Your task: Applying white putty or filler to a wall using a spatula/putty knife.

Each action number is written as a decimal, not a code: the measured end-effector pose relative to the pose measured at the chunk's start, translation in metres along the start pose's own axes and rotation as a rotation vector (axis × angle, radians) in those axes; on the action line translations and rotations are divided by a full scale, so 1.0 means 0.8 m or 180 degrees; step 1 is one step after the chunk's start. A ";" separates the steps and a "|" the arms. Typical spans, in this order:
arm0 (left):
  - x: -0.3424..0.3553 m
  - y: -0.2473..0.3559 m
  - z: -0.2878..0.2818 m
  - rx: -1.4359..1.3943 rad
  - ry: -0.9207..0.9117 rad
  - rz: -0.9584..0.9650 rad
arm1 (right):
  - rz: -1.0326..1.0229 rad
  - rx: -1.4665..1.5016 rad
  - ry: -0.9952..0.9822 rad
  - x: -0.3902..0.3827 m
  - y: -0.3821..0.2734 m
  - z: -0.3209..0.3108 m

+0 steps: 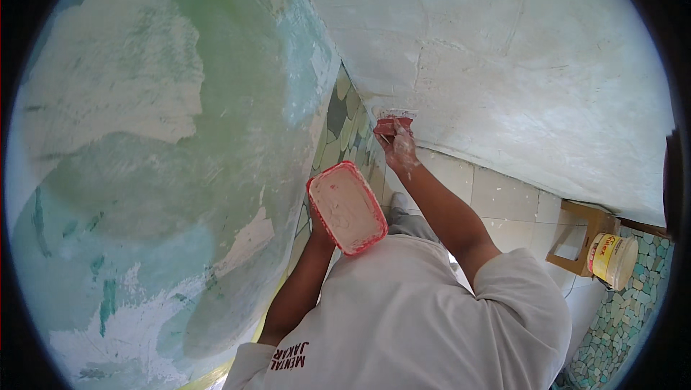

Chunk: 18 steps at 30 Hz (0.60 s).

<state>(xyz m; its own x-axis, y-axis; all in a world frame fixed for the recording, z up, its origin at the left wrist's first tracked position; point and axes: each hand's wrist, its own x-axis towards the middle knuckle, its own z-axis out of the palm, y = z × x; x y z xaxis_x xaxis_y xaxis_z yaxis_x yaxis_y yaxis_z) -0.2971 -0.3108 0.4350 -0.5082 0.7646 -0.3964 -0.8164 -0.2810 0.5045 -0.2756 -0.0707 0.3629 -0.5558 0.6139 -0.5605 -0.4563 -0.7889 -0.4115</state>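
My left hand (317, 219) grips a red rectangular tub from its left side, close to my body; most of its fingers are hidden under the tub. Pale pinkish putty (345, 206) fills the red tub (379, 230), with smears along the rim. Farther forward, my right hand (400, 147), spotted with white putty, is closed around a putty knife (393, 125) with a red handle part. Its putty-smeared blade lies at the lower part of the pale wall (504, 66), near the corner.
On the left stands a green wall (237, 102) with whitish patches. Patterned tiles (344, 127) run low along the corner. Cream floor tiles (504, 192) lie below. A cardboard box (584, 235) and a yellow-labelled bucket (614, 260) stand at right by green pebble flooring (619, 332).
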 end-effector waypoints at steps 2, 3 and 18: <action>0.008 -0.005 -0.019 -0.0190 -0.0046 -0.0069 | 0.0049 0.0188 0.0327 0.055 0.016 0.002; 0.016 -0.009 -0.020 -0.0386 -0.0140 -0.0196 | 0.0022 0.0211 0.0347 0.093 0.016 0.002; 0.024 0.005 0.032 -0.0736 0.0362 -0.0345 | 0.0027 0.0348 0.0227 0.109 0.003 0.027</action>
<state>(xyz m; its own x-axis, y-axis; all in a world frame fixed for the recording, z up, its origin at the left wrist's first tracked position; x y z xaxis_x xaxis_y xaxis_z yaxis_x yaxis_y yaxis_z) -0.3029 -0.2822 0.4488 -0.4314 0.7310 -0.5286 -0.9019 -0.3361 0.2713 -0.3403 -0.0185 0.3280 -0.5110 0.6007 -0.6148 -0.5270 -0.7840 -0.3279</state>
